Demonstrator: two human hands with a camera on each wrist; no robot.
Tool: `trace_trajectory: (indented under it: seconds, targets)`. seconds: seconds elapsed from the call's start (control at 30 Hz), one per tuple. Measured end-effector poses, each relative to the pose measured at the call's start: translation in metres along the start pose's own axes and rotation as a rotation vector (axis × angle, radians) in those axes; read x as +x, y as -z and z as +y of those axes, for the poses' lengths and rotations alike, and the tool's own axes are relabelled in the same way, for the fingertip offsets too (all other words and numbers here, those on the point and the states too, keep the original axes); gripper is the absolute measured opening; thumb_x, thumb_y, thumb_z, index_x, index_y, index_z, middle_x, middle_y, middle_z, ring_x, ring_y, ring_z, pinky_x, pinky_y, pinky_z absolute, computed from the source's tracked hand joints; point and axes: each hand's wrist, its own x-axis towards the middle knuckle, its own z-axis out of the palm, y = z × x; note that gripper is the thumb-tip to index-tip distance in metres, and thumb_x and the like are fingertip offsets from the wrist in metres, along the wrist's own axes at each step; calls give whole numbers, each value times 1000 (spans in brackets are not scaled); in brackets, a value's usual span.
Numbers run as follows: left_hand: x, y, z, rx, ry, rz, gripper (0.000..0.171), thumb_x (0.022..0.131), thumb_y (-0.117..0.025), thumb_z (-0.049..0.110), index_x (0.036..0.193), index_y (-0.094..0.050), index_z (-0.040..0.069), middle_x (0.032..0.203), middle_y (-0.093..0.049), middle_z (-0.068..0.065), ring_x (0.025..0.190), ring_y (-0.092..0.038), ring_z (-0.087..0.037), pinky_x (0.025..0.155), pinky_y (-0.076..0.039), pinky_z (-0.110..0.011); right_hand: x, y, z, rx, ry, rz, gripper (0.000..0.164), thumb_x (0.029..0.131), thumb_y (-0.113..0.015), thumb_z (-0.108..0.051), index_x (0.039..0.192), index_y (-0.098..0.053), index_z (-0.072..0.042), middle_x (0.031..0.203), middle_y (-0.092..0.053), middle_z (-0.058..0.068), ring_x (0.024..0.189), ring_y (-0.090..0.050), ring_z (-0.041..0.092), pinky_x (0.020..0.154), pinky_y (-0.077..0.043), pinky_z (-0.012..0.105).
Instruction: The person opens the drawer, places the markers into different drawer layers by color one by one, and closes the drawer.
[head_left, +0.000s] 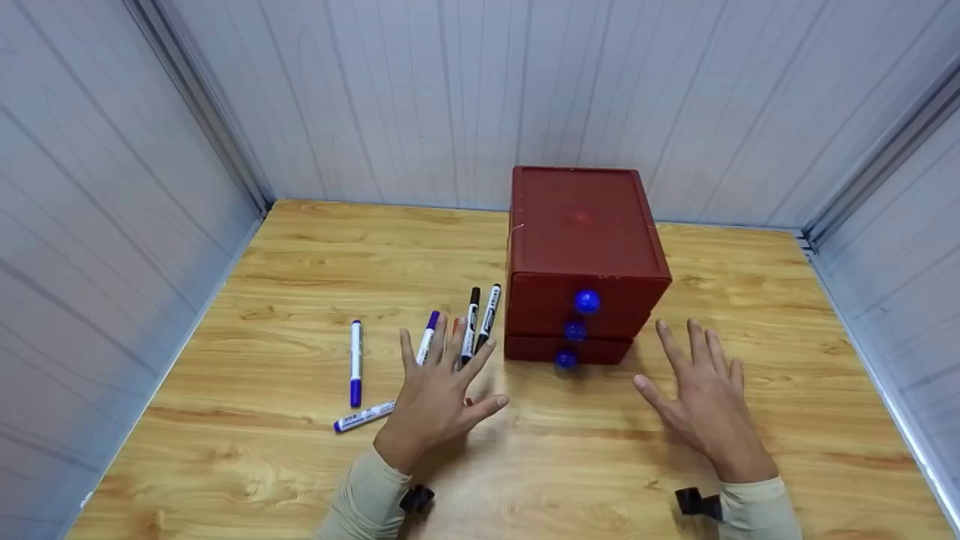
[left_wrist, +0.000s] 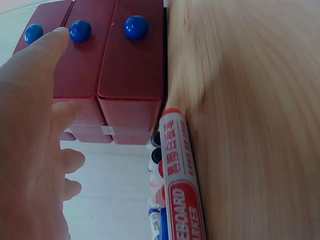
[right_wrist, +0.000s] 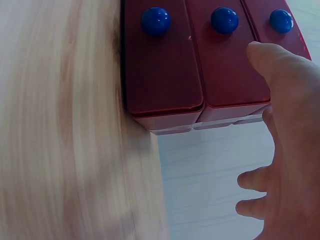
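A dark red box of three stacked drawers (head_left: 589, 221) stands on the table, each drawer front bearing a round blue knob (head_left: 587, 301). My left hand (head_left: 435, 405), fingers spread and holding nothing, hovers over several whiteboard markers left of the box. Partly hidden beneath it are a purple-capped marker (head_left: 429, 334) and a red whiteboard marker (left_wrist: 181, 175), its printed barrel plain in the left wrist view. Two black markers (head_left: 471, 322) lie beside the box. My right hand (head_left: 709, 409), likewise spread and holding nothing, is right of the drawers, its thumb toward them.
Farther left lie a blue-capped marker (head_left: 356, 367) pointing away from me and another marker (head_left: 364, 416) at a slant. Pale panelled walls (head_left: 390, 97) enclose the wooden table (head_left: 300, 262) at the back and both sides. The drawer box stands near the back wall.
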Motion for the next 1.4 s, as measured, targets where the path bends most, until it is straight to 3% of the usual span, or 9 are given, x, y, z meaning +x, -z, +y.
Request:
trace_trajectory:
  seconds: [0.43, 0.67, 0.83, 1.07, 1.27, 1.4]
  targets:
    - [-1, -5, 6, -27, 37, -71, 81, 92, -36, 78, 155, -40, 28, 161, -27, -16, 150, -13, -37, 105, 1, -78, 9, -2, -5, 77, 45, 58, 81, 98, -57, -52, 162, -17, -23, 154, -29, 30, 136, -32, 54, 104, -23, 73]
    - [3, -6, 8, -48, -13, -18, 66, 94, -55, 62, 143, -57, 19, 149, -48, -15, 140, -37, -40, 106, -8, -78, 17, 3, -8, 147, 52, 99, 82, 99, -59, -46, 162, -15, -21, 151, -35, 31, 129, -40, 56, 99, -31, 73]
    - [5, -9, 12, -49, -29, 12, 53, 95, -59, 53, 134, -64, 17, 143, -54, -12, 134, -46, -37, 105, -13, -78, 23, 11, -9, 187, 59, 143, 85, 99, -61, -41, 162, -11, -17, 151, -34, 31, 132, -40, 53, 99, -35, 71]
    - [6, -13, 18, -84, -63, 102, 34, 93, -66, 40, 120, -69, 19, 132, -62, -9, 125, -54, -30, 103, -20, -77, 33, 19, -15, 246, 17, 91, 88, 100, -56, -46, 162, 0, -19, 159, -25, 26, 132, -41, 50, 97, -36, 71]
    - [6, -14, 23, -122, -81, 79, 29, 94, -66, 35, 117, -71, 18, 127, -64, -8, 121, -57, -29, 101, -25, -77, 38, 20, -20, 289, 27, 88, 88, 101, -55, -45, 162, 1, -14, 159, -24, 24, 130, -44, 47, 92, -41, 69]
    - [9, -14, 26, -145, -70, 76, 26, 94, -66, 34, 113, -72, 17, 122, -66, -8, 117, -60, -27, 103, -26, -75, 43, 20, -22, 323, 40, 93, 88, 101, -55, -44, 162, 5, -20, 160, -25, 23, 129, -45, 45, 90, -43, 68]
